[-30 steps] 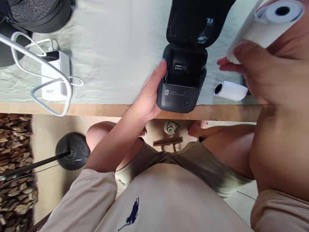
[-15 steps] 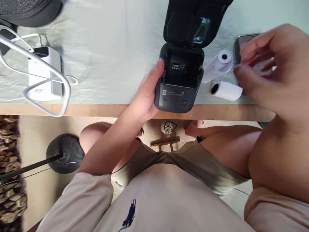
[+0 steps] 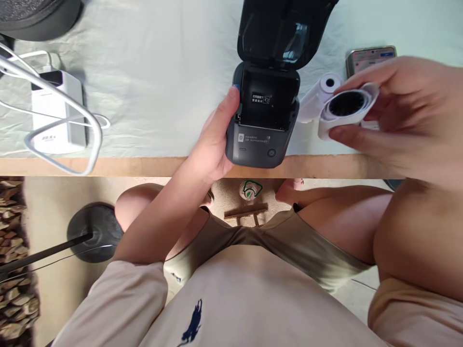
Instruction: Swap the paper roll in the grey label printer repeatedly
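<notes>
My left hand (image 3: 217, 135) grips the left side of a dark grey label printer (image 3: 258, 149), its thumb along the edge. The printer's lid (image 3: 282, 38) is swung up, and the bay inside shows a small printed label but no roll. Between the thumb and fingers of my right hand (image 3: 405, 115) is a white paper roll (image 3: 327, 126), its dark hollow core turned toward me. A second paper roll (image 3: 311, 103), with a smaller core, lies on the table just behind it, close to the printer's right side. Part of a phone (image 3: 372, 55) shows beyond my right fingers.
On the left stands a white power bank (image 3: 58, 130) with a looped white cable (image 3: 96, 144) plugged in. A black rounded case (image 3: 39, 19) sits at the far left. The table's wooden front edge (image 3: 155, 166) runs just before me; a round black stand base (image 3: 96, 231) is on the floor.
My right hand has closed on the nearer paper roll, lifted it and tipped its core toward me. The left hand still holds the printer; the whole view has shifted slightly.
</notes>
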Motion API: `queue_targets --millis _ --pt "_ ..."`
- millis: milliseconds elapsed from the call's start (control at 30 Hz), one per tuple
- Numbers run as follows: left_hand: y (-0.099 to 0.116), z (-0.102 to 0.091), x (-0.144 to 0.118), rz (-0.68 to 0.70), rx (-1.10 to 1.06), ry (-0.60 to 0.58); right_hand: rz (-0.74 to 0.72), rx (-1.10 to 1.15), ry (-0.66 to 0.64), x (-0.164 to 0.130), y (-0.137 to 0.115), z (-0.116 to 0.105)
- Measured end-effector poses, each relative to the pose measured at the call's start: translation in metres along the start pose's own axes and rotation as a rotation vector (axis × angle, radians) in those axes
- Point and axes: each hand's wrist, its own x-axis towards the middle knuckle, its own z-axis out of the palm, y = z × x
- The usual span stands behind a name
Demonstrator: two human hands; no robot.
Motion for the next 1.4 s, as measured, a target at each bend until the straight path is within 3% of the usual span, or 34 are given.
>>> queue_targets --millis 133,267,367,467,567,633,700,800,933,1100,1233,1400 --pt "-0.004 -0.006 0.000 0.036 0.004 -0.046 -0.123 0.409 0.190 0.007 -0.004 0.016" --pt "-0.004 -0.007 0.000 0.045 0.030 -0.047 -0.018 0.568 0.296 0.017 -0.014 0.030" --pt "-0.005 -0.007 0.000 0.021 0.065 -0.052 -0.063 0.712 0.305 0.023 -0.011 0.041" --pt "-0.009 -0.007 -0.001 0.074 0.107 -0.037 -0.117 0.875 0.232 0.028 -0.008 0.055" --pt "-0.013 -0.007 -0.003 0.140 0.095 -0.059 -0.101 0.900 0.296 0.028 -0.014 0.063" --pt "-0.014 -0.008 -0.005 0.148 0.083 -0.066 -0.056 0.887 0.321 0.028 -0.018 0.063" --pt "-0.015 -0.009 -0.005 0.156 0.084 -0.068 -0.037 0.858 0.260 0.027 -0.019 0.060" --pt "-0.014 -0.009 -0.002 0.131 0.111 -0.064 -0.116 0.664 0.215 0.026 -0.014 0.057" --pt "-0.013 -0.005 0.000 0.122 0.087 0.006 -0.209 0.330 0.345 0.022 -0.018 0.064" --pt "-0.012 -0.003 0.001 0.104 0.066 0.032 -0.285 0.144 0.367 0.021 -0.031 0.070" --pt "-0.013 -0.006 0.001 0.133 0.084 0.015 -0.429 -0.048 0.407 0.024 -0.026 0.068" --pt "-0.012 -0.002 -0.002 0.137 0.132 0.056 -0.455 -0.265 0.596 0.025 -0.019 0.073"
